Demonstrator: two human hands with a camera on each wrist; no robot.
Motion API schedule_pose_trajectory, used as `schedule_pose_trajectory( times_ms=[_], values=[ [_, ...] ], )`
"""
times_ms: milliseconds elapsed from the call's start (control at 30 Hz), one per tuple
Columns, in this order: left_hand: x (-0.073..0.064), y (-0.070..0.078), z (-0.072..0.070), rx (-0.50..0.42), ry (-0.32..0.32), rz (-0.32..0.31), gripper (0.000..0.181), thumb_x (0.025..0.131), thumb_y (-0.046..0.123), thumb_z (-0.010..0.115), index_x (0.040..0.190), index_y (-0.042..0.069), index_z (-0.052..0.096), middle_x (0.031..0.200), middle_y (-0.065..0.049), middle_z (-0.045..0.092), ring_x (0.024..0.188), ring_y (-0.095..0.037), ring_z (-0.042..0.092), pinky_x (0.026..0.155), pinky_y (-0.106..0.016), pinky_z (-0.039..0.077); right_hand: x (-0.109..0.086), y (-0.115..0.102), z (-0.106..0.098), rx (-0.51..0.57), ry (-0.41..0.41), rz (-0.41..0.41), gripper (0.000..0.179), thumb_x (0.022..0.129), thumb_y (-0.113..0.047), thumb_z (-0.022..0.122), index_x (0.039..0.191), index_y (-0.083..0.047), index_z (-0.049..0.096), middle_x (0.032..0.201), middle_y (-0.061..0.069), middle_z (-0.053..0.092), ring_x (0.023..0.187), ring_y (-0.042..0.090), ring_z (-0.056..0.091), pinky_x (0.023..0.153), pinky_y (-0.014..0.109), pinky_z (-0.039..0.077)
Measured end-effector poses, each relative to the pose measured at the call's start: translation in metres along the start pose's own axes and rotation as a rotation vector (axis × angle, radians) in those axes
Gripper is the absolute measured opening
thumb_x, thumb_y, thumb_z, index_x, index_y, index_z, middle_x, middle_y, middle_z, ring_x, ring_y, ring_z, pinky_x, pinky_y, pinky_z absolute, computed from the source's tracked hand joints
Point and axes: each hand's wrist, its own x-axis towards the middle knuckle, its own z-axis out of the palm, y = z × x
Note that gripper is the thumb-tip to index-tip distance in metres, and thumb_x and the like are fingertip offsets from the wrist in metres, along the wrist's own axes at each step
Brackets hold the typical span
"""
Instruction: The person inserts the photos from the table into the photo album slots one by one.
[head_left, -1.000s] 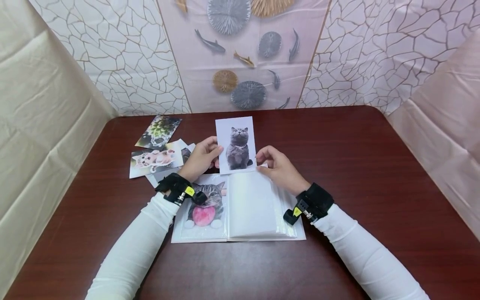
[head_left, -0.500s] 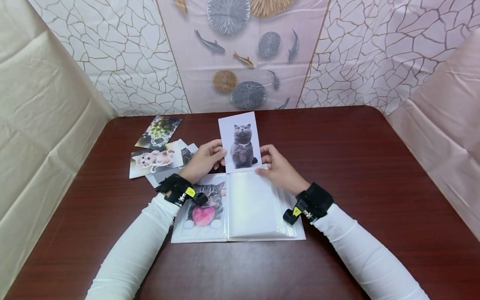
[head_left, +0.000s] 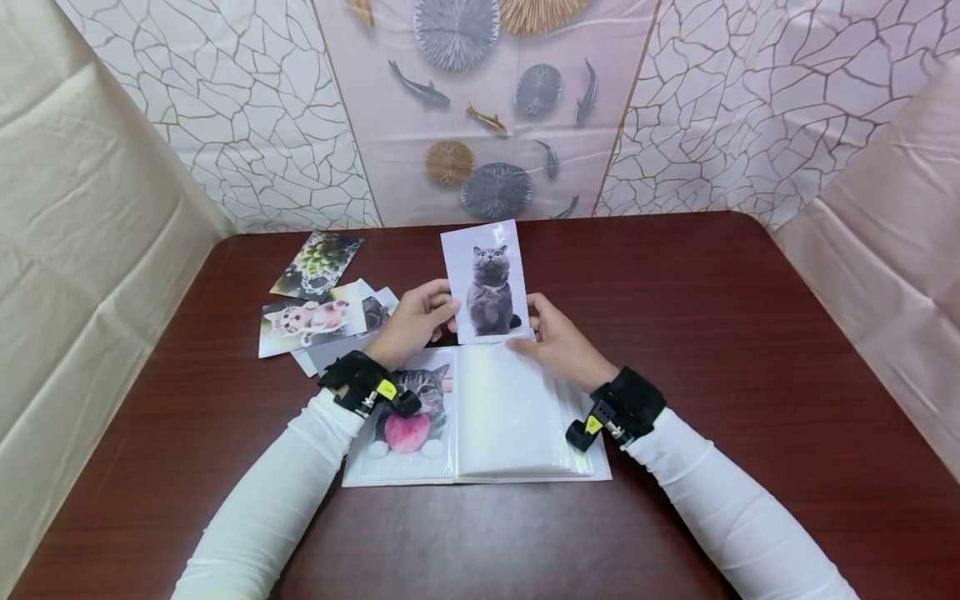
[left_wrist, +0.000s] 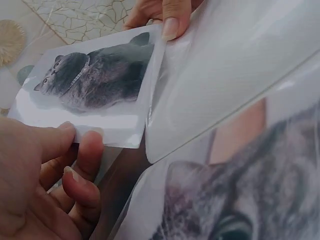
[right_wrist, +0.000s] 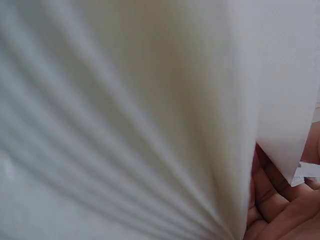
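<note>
A photo of a grey cat (head_left: pixel 489 287) stands tilted above the top edge of an open photo album (head_left: pixel 510 417). My left hand (head_left: pixel 415 321) pinches its left edge between thumb and fingers, as the left wrist view also shows. At the photo's lower right corner is my right hand (head_left: pixel 562 337), its thumb on the top of the clear sleeve page (left_wrist: pixel 220 65) and its fingers behind. In the right wrist view, the fanned pages (right_wrist: pixel 150 125) hide much of that hand (right_wrist: pixel 285 210). Whether the photo's corner is inside the sleeve I cannot tell.
The album's left page bears a tabby cat picture with a pink heart (head_left: pixel 407 432). Left of it lie overlapping loose photos, including a pale kitten photo (head_left: pixel 311 321) and a green plant photo (head_left: pixel 318 262). A patterned cloth (head_left: pixel 495 108) hangs behind the brown table (head_left: pixel 712 333).
The grey cat photo has moved right and slightly up, tilting a little, with my left hand following. My right hand has stayed nearly in place by the page top; its thumb has shifted slightly left.
</note>
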Motion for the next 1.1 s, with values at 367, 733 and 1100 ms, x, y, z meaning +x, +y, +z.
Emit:
schedule_pose_trajectory(
  times_ms=[367,733,1100],
  values=[
    [0.0005,-0.0012,0.0057,-0.018,0.031,0.032,0.026,0.105,0.01,0.056,0.128,0.0,0.056,0.08,0.005,0.065,0.058,-0.01,0.054,0.056,-0.021,0.045,-0.0009,0.0005,0.0004,0.007,0.002,-0.013,0.06,0.1,-0.001,0.06,0.151,-0.003,0.028,0.128,0.027,0.065,0.092,0.018,0.067,0.075,0.024,0.052],
    [0.0029,-0.0024,0.0067,-0.014,-0.006,-0.032,0.023,0.104,0.01,0.056,0.125,0.0,0.05,0.081,0.003,0.066,0.061,-0.011,0.06,0.058,-0.021,0.047,0.0022,0.0004,0.0007,0.028,0.041,0.003,0.049,0.1,-0.002,0.061,0.142,0.0,0.037,0.116,0.027,0.069,0.082,0.012,0.068,0.073,0.024,0.055],
    [0.0022,-0.0044,0.0027,0.015,-0.065,-0.087,0.021,0.104,0.008,0.056,0.122,0.001,0.047,0.076,0.002,0.065,0.062,-0.013,0.06,0.059,-0.022,0.046,0.002,0.0004,0.0015,0.019,0.045,0.015,0.049,0.099,-0.003,0.062,0.142,0.0,0.037,0.114,0.027,0.069,0.08,0.011,0.068,0.072,0.023,0.054]
  ],
)
